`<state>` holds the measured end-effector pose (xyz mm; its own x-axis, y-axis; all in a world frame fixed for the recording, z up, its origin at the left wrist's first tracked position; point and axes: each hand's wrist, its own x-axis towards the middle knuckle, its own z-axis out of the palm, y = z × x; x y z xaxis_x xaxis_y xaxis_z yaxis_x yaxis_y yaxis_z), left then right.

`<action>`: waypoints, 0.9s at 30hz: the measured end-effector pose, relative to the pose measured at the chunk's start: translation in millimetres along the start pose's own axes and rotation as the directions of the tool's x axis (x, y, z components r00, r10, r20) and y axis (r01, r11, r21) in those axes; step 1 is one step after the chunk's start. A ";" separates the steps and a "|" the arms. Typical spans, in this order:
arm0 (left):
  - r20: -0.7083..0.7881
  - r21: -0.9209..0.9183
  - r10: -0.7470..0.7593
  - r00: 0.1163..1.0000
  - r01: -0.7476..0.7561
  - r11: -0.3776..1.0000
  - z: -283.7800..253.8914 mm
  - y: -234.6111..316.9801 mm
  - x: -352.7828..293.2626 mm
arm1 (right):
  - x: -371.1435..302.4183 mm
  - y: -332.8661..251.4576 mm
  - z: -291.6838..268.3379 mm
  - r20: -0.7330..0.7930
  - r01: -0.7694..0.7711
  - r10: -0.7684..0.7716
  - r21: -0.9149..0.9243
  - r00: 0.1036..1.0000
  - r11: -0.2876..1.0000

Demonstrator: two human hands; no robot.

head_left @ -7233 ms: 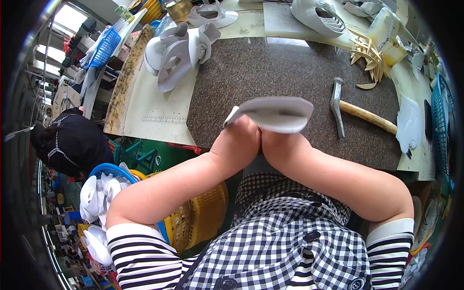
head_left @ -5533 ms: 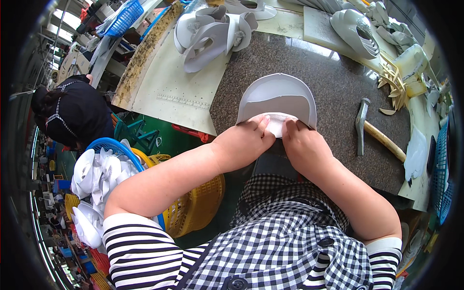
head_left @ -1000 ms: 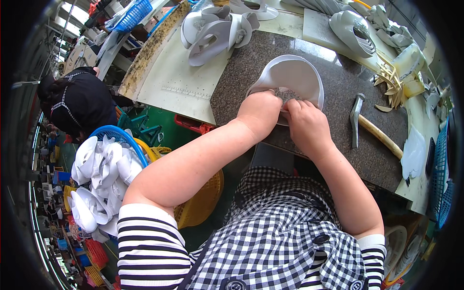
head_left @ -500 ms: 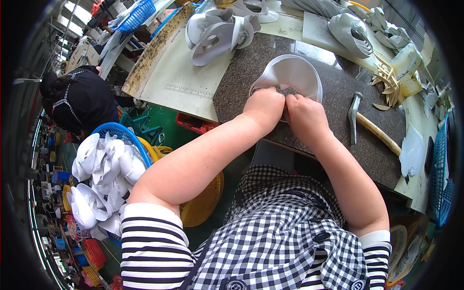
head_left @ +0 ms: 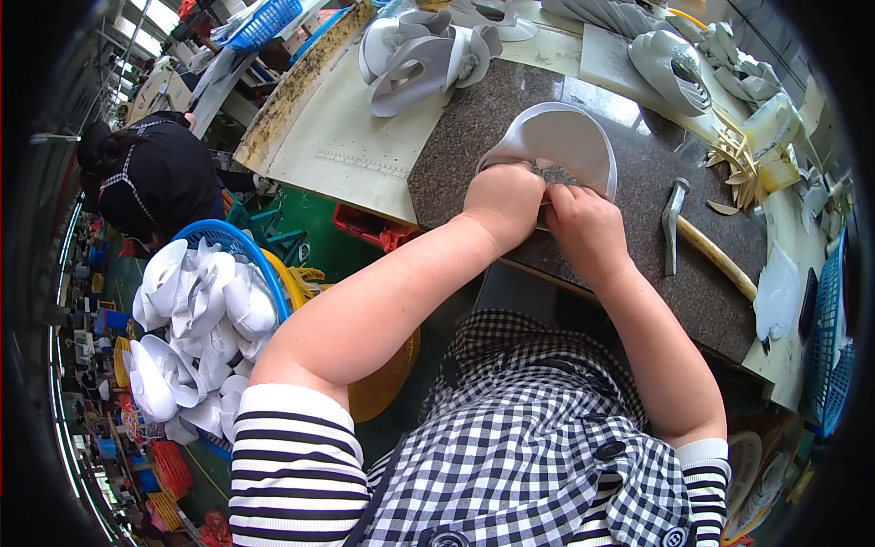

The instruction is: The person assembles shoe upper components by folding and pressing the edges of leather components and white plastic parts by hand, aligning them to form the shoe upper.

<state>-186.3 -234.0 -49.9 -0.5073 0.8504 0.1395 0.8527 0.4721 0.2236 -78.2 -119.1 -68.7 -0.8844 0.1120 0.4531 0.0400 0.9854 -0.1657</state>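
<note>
A white shoe upper (head_left: 567,135) stands on the dark stone slab (head_left: 447,173), its curved rim facing away from me. My left hand (head_left: 507,201) is closed in a fist round its near left edge. Beside it, my right hand (head_left: 588,223) pinches the near right edge, the fingertips close to the left hand. The fingers hide the part of the edge between them. To the right of my right hand lies a hammer (head_left: 673,232) with a metal head and a wooden handle, apart from both hands.
At lower left, a blue basket (head_left: 239,233) is heaped with white shoe uppers (head_left: 196,301). More grey-white uppers (head_left: 428,68) lie at the table's far left, with a nested stack (head_left: 670,71) at far right. Tan strips (head_left: 736,164) lie at right. A person in black (head_left: 150,182) bends over at left.
The view has shifted slightly. My right hand has slid a little down and its fingers have shifted on the upper's edge; my left hand keeps its hold.
</note>
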 end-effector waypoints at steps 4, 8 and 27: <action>-0.079 0.013 0.040 0.996 -0.039 0.999 7.5 -2.7 -1.2 | 1.7 -1.7 -4.9 0.066 -0.053 0.050 0.048 0.997 0.997; -0.091 -0.016 0.056 0.994 -0.058 0.998 8.8 -6.1 -0.2 | 5.7 -2.5 -5.0 0.165 -0.107 0.096 0.061 0.982 0.992; -0.004 0.029 0.097 0.995 -0.097 0.995 1.0 -2.5 3.7 | -1.8 -1.0 -2.5 0.078 -0.084 0.074 0.136 0.994 0.987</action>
<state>-190.2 -231.7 -50.9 -0.4230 0.8912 0.1640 0.9010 0.3942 0.1813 -75.5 -119.9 -67.2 -0.9126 0.1745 0.3697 0.0507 0.9456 -0.3213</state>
